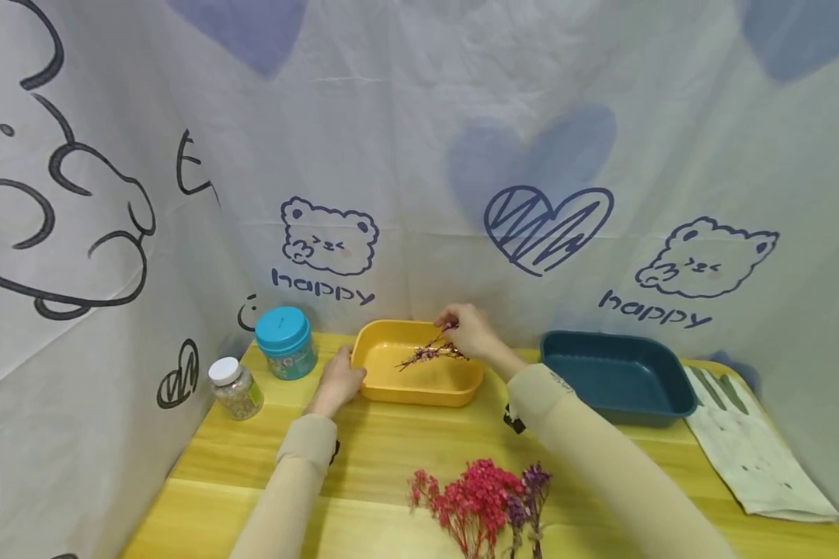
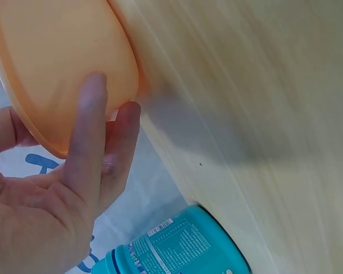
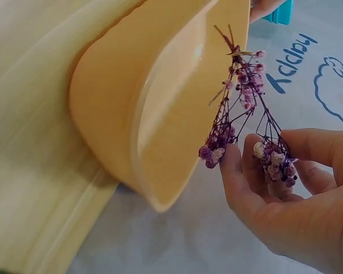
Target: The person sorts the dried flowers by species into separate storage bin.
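Observation:
At the tray's left end, my left hand [image 1: 340, 378] holds the yellow plastic tray [image 1: 419, 397]. Its fingers [image 2: 87, 131] lie against the outer wall, and one digit reaches over the rim in the left wrist view. Above the tray's right half, my right hand [image 1: 470, 334] pinches a small sprig of purple dried flowers [image 3: 248, 85] by its blossoms. The bare stem ends of the sprig point left over the tray. Near the front of the table lie a bunch of pink-red dried flowers [image 1: 478, 493] and some purple dried flowers [image 1: 534, 489].
Left of the yellow tray stand a blue-lidded tub [image 1: 284, 341] and a white-capped clear jar [image 1: 236, 390]. A dark teal tray [image 1: 615, 376] sits to the right, beside a pale cloth [image 1: 748, 458]. A printed curtain [image 1: 419, 155] hangs behind the wooden table [image 1: 377, 466].

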Motion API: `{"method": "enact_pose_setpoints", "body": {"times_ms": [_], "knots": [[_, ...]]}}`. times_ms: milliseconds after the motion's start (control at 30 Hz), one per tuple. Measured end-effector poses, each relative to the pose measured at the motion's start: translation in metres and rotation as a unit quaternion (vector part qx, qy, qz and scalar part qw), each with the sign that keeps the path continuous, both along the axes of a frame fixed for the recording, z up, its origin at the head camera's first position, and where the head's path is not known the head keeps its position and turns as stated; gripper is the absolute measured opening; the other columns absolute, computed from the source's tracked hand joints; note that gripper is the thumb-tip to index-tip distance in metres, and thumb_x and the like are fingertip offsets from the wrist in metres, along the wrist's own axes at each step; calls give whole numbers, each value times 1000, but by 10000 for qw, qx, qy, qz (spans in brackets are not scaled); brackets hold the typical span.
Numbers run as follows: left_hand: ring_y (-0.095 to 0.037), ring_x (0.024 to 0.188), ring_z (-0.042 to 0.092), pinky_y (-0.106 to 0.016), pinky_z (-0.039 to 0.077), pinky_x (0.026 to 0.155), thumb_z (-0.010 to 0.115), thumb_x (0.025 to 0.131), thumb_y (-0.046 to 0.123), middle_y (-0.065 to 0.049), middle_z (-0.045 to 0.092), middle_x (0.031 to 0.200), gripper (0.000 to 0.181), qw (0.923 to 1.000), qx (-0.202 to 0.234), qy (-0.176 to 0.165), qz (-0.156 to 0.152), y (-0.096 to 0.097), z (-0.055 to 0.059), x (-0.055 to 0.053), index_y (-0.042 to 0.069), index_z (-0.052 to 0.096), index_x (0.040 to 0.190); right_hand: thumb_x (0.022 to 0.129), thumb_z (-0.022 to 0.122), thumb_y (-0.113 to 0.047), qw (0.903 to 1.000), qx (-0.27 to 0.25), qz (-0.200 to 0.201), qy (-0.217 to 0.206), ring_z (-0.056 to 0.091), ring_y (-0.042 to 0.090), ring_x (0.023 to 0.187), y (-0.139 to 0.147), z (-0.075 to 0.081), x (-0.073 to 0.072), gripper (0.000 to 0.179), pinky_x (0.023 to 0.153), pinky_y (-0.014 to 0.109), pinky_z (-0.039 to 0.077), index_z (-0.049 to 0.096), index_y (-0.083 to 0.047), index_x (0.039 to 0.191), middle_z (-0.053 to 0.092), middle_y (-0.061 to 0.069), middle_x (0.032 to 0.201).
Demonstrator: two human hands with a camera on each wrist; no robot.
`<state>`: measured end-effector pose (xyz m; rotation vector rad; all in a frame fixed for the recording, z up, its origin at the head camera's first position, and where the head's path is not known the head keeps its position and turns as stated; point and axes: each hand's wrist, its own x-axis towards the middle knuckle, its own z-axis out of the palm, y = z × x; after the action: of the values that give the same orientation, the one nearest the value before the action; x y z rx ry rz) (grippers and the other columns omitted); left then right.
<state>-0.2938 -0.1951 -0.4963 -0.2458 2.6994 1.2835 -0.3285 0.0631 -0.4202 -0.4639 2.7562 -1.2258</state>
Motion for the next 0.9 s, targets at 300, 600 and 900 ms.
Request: {"method": "enact_pose_setpoints", "body": {"times_ms": [300,600,900], "knots": [[-36,123,61,-44,59,97,51,106,9,-29,45,159,60,9999,34,-58,156,2,-5,4,-1,31,161,95,57,11,9992,237,102,-294,67,26,103,-35,-20,-4,27,87,32,59,70,1,117,73,16,114],[-34,109,66,-32,60,77,54,105,9,-31,51,152,58,9998,-4,73,160,0,-1,5,-4,36,158,96,55,13,9966,84,495,-653,56,18,85,-58,-28,1,27,64,22,46,65,4,119,65,16,106],[-43,120,66,-38,66,81,53,106,8,-33,55,143,48,9996,265,25,92,-2,0,0,-7,43,150,98,58,10,9910,239,836,-1015,45,13,68,-62,-39,3,30,58,23,39,58,6,128,58,11,91]]}}
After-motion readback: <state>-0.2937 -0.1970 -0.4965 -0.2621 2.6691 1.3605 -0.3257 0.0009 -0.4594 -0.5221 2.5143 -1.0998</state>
